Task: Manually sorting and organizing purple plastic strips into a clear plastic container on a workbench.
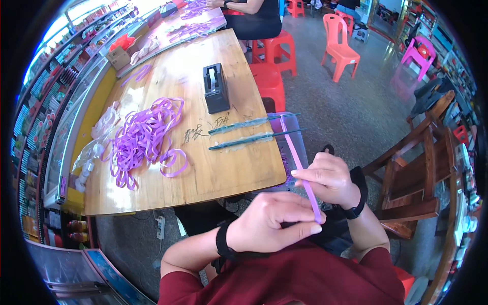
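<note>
A purple ribbon (pixel 291 143) runs taut from two dark green rods down toward me. Its near end is pinched between the thumb and fingers of my left hand (pixel 269 221). Farther up the strip, my right hand (pixel 328 178) closes on it with thumb and forefinger. The far rod (pixel 244 123) and the near rod (pixel 249 139) are fixed to the tabletop with clear tape and stick out past its right edge. The ribbon meets them at their projecting ends; whether it loops around both I cannot tell. Black bands circle both my wrists.
On the wooden table (pixel 203 178) lie a tangled pile of purple ribbon loops (pixel 145 137) and a black tape dispenser (pixel 216 89). Red stools (pixel 269 81) stand by its far right side. A wooden chair (pixel 417 183) is at right. Another person (pixel 254 18) sits at the back.
</note>
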Available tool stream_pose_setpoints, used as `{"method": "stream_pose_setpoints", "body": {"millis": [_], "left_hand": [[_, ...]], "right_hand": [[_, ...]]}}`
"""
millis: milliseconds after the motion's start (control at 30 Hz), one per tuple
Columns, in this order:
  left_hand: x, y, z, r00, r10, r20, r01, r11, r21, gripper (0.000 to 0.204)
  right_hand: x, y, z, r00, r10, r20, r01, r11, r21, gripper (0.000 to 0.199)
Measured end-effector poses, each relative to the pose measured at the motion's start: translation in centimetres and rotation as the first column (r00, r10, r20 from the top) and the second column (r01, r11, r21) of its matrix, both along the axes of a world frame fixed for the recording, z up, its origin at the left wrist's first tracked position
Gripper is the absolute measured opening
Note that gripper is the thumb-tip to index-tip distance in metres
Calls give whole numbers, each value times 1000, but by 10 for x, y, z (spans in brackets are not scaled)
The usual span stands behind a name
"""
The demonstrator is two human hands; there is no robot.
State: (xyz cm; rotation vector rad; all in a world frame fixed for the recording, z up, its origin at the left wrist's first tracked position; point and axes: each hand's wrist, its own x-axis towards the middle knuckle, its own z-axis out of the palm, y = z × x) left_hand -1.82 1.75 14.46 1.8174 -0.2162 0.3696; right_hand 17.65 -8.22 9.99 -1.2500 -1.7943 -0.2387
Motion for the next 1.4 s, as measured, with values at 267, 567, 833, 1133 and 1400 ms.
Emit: {"method": "stream_pose_setpoints", "body": {"millis": [267,567,833,1133,1400], "left_hand": [[55,70,61,948,317,-17,-317,942,-108,25],[113,136,31,899,436,28,-385,760,524,16],[131,151,-16,908,418,-19,-316,715,624,17],[149,155,-52,943,330,46,-254,625,738,14],[144,163,-48,918,364,-159,-211,787,580,22]], "right_hand": [[65,75,59,972,-206,115,198,977,76,27],[129,169,5,954,-241,-177,175,930,-322,21],[133,182,-27,914,-286,-287,114,861,-496,21],[146,168,-104,856,-305,-417,11,817,-576,22],[90,103,-133,562,-556,-612,-162,652,-741,30]]}}
